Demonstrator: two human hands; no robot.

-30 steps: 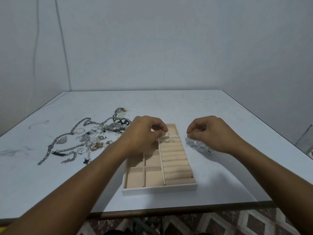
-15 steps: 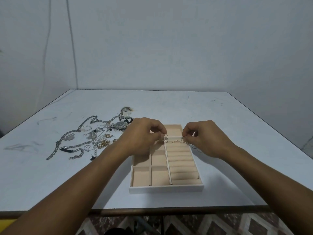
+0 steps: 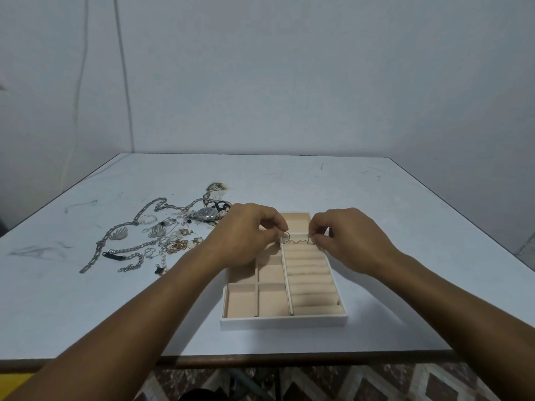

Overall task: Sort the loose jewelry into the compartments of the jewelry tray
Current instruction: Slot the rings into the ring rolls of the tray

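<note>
Tray of beige velvet with a white rim lies on the pale counter, its long axis pointing away from the person. The left hand pinches a thin gold ring over the far ring slot; the right hand seems to pinch another ring. Tangled silver chains lie to the left.

a plain, bare room, perhaps in a home: blank pale walls, a thin cable running down one, a scuffed white table, patterned floor tiles.
</note>
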